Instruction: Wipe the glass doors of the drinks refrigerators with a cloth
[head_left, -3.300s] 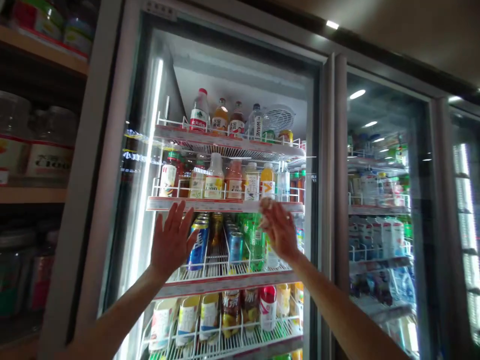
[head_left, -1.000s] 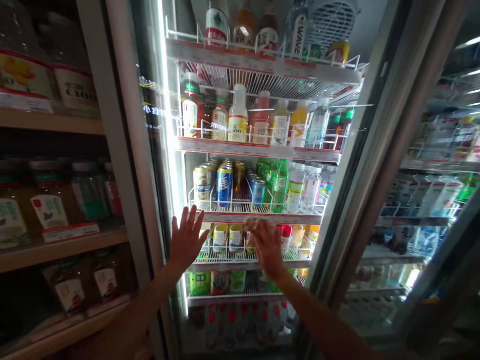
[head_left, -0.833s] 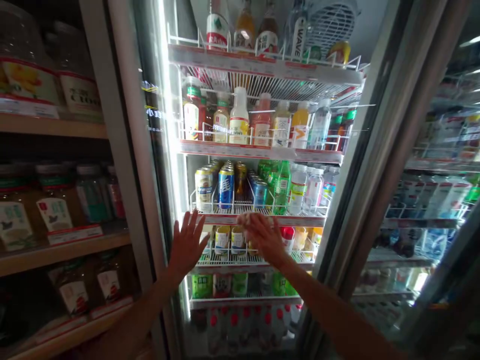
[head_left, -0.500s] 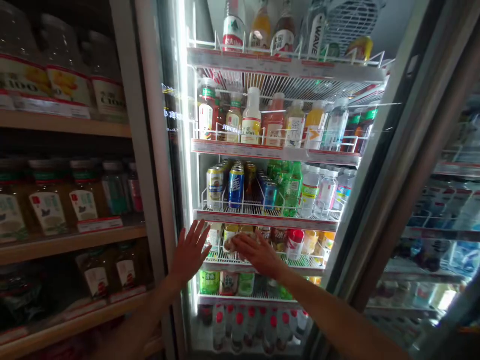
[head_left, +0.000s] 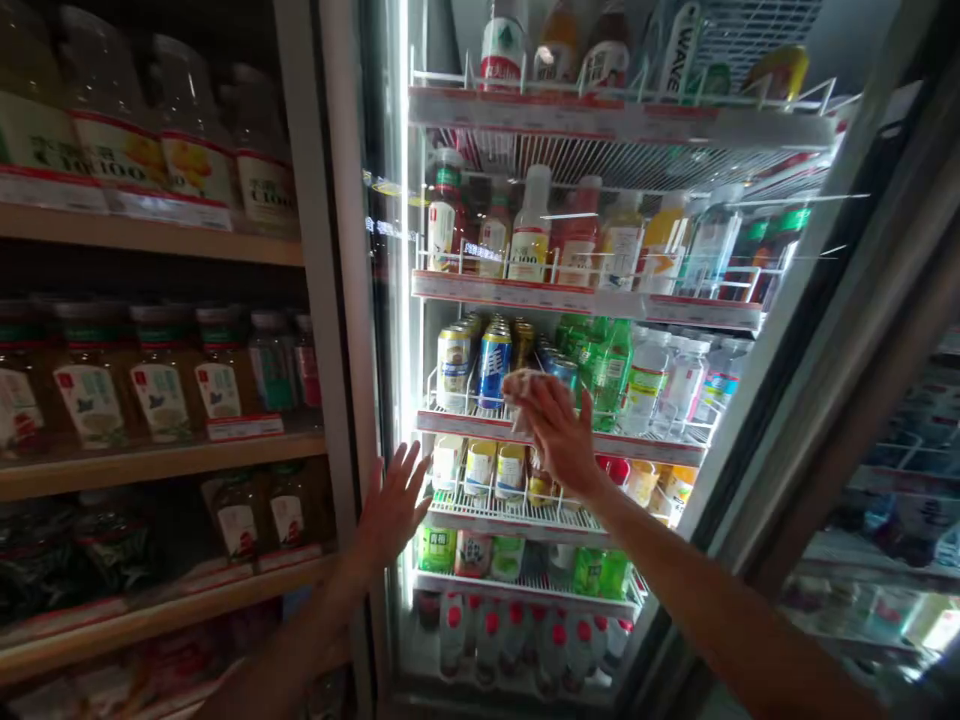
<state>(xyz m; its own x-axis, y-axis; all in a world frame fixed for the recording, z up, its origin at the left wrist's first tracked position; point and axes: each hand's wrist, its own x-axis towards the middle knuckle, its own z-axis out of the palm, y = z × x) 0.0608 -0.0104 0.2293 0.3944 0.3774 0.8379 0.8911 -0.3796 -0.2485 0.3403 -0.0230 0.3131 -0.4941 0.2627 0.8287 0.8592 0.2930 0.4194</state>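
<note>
A pale crumpled cloth (head_left: 517,395) is under the fingers of my right hand (head_left: 566,440), which appears to press it against the glass door of a lit drinks cooler (head_left: 622,125). Behind the cloth in this view are a blue can (head_left: 494,368) and several green bottles (head_left: 609,365). My left hand (head_left: 391,505) has its fingers spread and holds nothing. It is near the left edge of the cooler door, beside the bright light strip (head_left: 409,300); whether the palm touches the glass I cannot tell.
Wooden shelves (head_left: 150,465) with bottled drinks stand to the left, past a grey upright frame (head_left: 319,250). On the right are a dark door frame (head_left: 810,400) and another stocked cooler. Small red-capped bottles (head_left: 517,645) fill the cooler's bottom.
My right hand has moved up and slightly right with the cloth, from the lower can shelf to the shelf edge above. My left hand stays by the door's left edge. The view has shifted slightly.
</note>
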